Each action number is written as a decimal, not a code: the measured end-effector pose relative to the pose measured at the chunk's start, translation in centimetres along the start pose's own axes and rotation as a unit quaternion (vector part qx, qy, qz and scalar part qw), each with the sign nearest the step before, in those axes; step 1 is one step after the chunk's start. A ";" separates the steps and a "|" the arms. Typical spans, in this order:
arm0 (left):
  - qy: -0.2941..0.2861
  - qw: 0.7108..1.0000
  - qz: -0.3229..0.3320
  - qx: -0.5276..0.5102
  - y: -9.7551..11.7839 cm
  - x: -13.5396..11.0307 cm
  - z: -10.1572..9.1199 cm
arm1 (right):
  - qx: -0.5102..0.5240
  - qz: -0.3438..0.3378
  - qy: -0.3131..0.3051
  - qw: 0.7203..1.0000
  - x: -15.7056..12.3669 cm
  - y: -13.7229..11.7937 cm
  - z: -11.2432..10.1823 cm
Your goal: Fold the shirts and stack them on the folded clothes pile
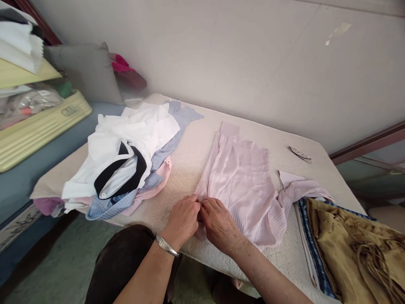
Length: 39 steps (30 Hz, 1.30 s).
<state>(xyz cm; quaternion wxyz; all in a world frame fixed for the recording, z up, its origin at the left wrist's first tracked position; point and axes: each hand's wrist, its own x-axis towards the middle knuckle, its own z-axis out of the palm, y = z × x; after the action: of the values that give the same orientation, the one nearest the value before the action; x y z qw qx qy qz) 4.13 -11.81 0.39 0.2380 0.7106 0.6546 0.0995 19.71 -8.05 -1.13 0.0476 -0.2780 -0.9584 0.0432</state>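
Observation:
A pale pink striped shirt (240,181) lies spread on the cloth-covered table (183,169), one sleeve reaching toward the wall. Both my hands meet at its near left edge. My left hand (183,219), with a silver bracelet on the wrist, has its fingers curled and pinching the shirt's edge. My right hand (220,223) rests on the fabric right beside it, its fingertips pressed into the same spot. What lies between the fingertips is hidden.
A heap of white, blue and pink shirts (126,160) lies on the table's left. Folded blue checked and olive garments (354,245) sit at the right. Eyeglasses (300,154) lie near the wall. A grey cushion (85,71) and yellow plastic case (41,126) are on the left.

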 end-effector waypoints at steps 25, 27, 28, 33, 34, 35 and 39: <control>-0.003 1.000 -0.007 -0.027 0.9 -0.8 0.9 | -0.021 0.315 0.067 0.947 13.4 18.3 0.7; -0.009 0.999 -0.020 -0.030 1.0 -0.6 0.9 | -0.017 0.330 0.057 0.942 15.0 21.2 1.0; -0.018 0.999 -0.026 -0.031 0.9 -0.4 1.0 | -0.014 0.337 0.051 0.940 15.7 22.6 1.3; -0.026 0.999 -0.022 -0.023 -0.2 0.6 2.7 | -0.013 0.372 0.043 0.927 18.3 27.0 3.7; -0.018 0.999 -0.019 -0.020 -0.4 0.7 3.1 | -0.018 0.379 0.050 0.924 18.6 27.4 4.1; -0.011 1.000 -0.018 -0.017 -0.5 0.8 3.4 | -0.024 0.384 0.058 0.921 18.8 27.7 4.4; -0.002 0.999 -0.017 -0.034 -0.3 0.7 3.0 | -0.012 0.376 0.042 0.926 20.1 28.6 4.0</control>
<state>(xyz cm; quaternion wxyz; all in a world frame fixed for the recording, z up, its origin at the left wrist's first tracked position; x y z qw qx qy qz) 5.33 -11.79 -2.45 0.2651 0.6910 0.6624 0.1160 17.45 26.60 -6.90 0.0648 -0.6198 -0.7813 0.0345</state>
